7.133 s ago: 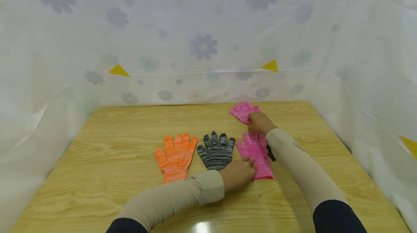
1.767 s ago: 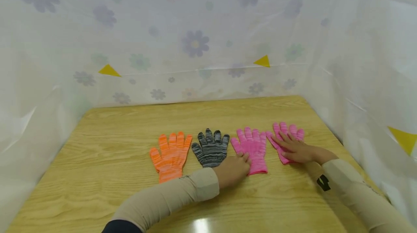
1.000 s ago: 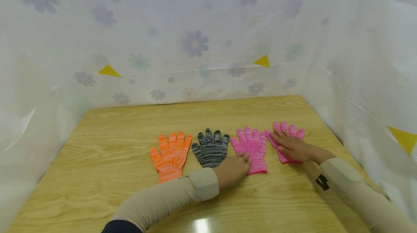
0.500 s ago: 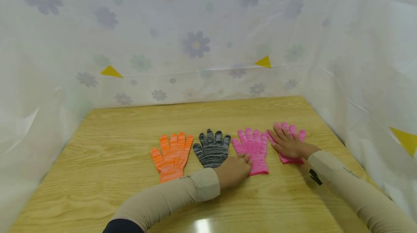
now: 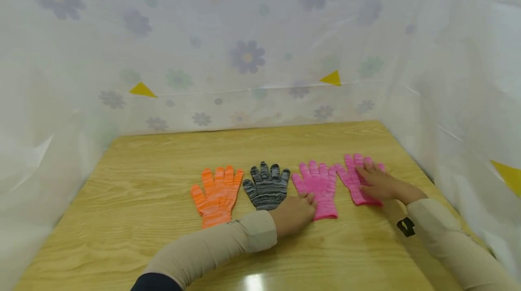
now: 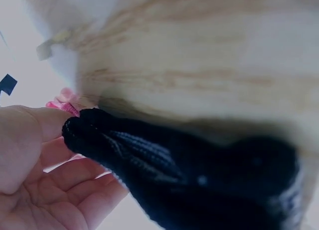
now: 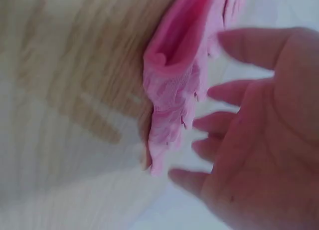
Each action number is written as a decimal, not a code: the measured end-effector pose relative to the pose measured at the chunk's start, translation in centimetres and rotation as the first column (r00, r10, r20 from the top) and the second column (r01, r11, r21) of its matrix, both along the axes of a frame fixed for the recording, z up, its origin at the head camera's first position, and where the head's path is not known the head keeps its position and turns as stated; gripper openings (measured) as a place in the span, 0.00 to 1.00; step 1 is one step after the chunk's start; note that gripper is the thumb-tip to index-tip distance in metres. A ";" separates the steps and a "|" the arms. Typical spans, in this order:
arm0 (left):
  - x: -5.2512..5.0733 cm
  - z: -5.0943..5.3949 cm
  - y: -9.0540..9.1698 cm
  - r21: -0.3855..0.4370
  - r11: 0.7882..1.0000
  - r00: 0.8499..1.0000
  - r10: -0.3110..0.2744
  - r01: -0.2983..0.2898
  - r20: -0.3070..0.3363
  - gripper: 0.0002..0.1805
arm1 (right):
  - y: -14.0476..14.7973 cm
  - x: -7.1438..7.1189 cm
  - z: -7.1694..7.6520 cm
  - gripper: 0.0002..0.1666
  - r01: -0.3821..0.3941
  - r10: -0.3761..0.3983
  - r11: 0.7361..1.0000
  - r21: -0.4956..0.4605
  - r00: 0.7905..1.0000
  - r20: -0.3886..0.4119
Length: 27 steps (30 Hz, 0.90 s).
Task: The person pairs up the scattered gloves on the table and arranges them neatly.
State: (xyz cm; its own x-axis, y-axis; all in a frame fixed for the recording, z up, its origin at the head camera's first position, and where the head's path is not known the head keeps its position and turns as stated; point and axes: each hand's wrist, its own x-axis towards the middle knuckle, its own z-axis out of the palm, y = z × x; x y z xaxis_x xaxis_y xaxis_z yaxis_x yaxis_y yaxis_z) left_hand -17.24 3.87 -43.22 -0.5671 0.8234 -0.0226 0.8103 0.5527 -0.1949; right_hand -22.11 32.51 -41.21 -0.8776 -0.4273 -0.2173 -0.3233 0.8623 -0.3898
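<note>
In the head view, knitted gloves lie flat in a row, fingers pointing away: an orange glove [image 5: 215, 196], a black-and-grey glove [image 5: 265, 190], then a pink glove [image 5: 319, 184] and a second pink glove [image 5: 354, 177] at the right end. My left hand [image 5: 294, 214] rests its fingertips on the first pink glove's left side near the cuff, covering part of the dark glove. The dark glove's cuff [image 6: 184, 175] fills the left wrist view. My right hand [image 5: 384, 185] hovers with spread fingers over the right pink glove; the right wrist view shows a gap between palm and cuff [image 7: 172, 60].
The gloves lie on a wood-grain table [image 5: 142, 169]. A white flower-print sheet [image 5: 195, 47] hangs behind it and along both sides, with yellow triangles [image 5: 142, 89] stuck on. Beige sleeves [image 5: 211, 246] cover the forearms.
The second pink glove, earlier at the back by my right hand, now lies flat at the row's right end. Over the last half second my right hand shifts rightward off its middle. My left hand stays.
</note>
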 end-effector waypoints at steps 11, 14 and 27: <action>-0.1 -0.4 0.0 -0.001 1.000 1.000 0.003 -0.003 0.005 0.19 | 1.5 0.4 -4.1 0.46 -0.010 0.011 0.995 0.101 1.000 -0.009; -0.1 -0.4 0.0 0.001 1.000 1.000 -0.006 0.006 -0.020 0.18 | 1.3 0.6 -4.1 0.47 0.030 -0.031 0.994 0.105 1.000 0.004; 0.0 -0.2 0.2 -0.012 1.000 1.000 0.001 -0.001 -0.001 0.19 | 0.3 1.8 -1.8 0.38 0.068 -0.056 0.990 0.122 0.994 -0.094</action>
